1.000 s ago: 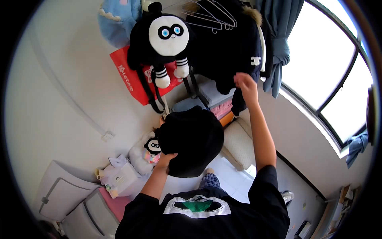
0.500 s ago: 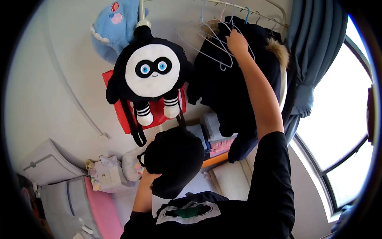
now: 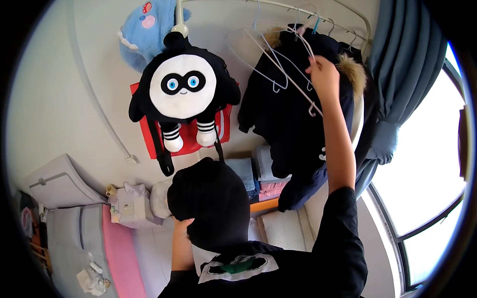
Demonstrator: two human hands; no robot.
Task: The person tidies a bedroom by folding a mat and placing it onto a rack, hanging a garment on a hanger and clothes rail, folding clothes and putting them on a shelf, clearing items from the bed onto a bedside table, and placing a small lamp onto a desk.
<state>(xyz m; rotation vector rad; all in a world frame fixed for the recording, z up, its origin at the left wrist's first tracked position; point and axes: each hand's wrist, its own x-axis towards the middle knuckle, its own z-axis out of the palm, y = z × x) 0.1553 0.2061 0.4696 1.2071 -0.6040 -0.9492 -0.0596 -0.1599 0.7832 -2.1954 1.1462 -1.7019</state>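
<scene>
My left hand [image 3: 184, 226] grips the lower left edge of a bundled black garment [image 3: 211, 203], whose exact kind I cannot make out. Part of that hand is hidden behind the cloth. Raised up by the rail, my right hand [image 3: 323, 72] is closed around a pale clothes hanger [image 3: 309, 49]. Just left of it hang other thin wire hangers [image 3: 263, 74]. Directly behind my right hand and forearm are dark coats [image 3: 288, 104] with fur-trimmed hoods.
A white clothes rail [image 3: 278, 5] runs along the top. To its left hang a black-and-white plush backpack [image 3: 183, 87], a red bag [image 3: 149, 141] and a blue plush [image 3: 144, 37]. Folded clothes [image 3: 241, 171] lie below. A grey curtain [image 3: 402, 74] borders the window at right.
My right hand has drawn down and right with a hanger, and the hangers on the rail have shifted. The black garment in my left hand has moved slightly left. The camera view has turned a little.
</scene>
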